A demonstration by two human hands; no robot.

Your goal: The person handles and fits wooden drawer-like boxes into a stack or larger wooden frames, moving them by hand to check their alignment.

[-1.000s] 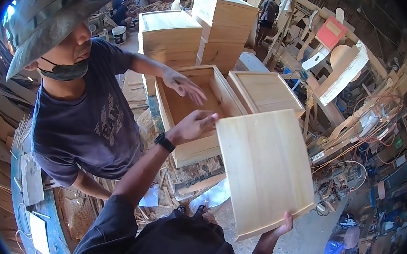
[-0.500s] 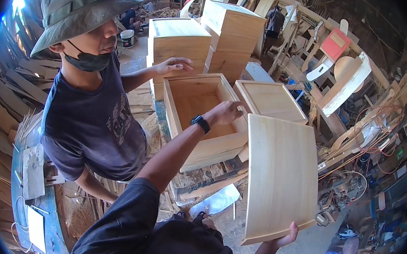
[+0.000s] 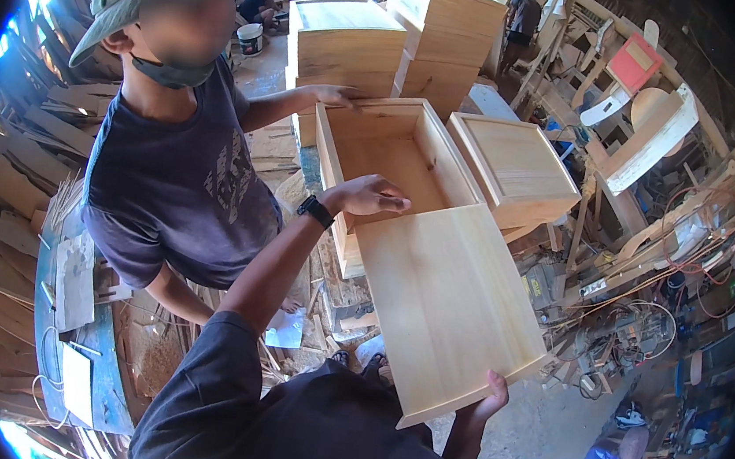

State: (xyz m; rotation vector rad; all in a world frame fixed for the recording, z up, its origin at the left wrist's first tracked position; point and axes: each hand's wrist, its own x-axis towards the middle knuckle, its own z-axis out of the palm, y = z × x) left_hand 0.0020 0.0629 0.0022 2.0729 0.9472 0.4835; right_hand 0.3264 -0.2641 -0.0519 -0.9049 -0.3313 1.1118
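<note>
My right hand (image 3: 489, 399) grips the near right edge of a pale wooden lid (image 3: 453, 309), thumb on top and fingers hidden beneath. The lid lies tilted, its far end overlapping the near side of an open wooden box (image 3: 392, 158). My left hand (image 3: 372, 196), with a dark watch (image 3: 314, 210) on the wrist, hovers over the lid's far left corner. Its fingers are loosely bent and point right, with nothing visible in them. Across the box, a co-worker's hand (image 3: 336, 95) rests near its far left corner.
The co-worker (image 3: 183, 167) stands at the left of the bench. Lidded boxes (image 3: 443, 38) are stacked behind the open box, and another closed box (image 3: 515, 168) sits to its right. Wood scraps and cables (image 3: 641, 331) clutter the right side. A blue table (image 3: 105, 381) stands lower left.
The lid has swung left and down from a steeper position, and its far end now overlaps the open box. My left hand has drawn back leftward from the box's right rim.
</note>
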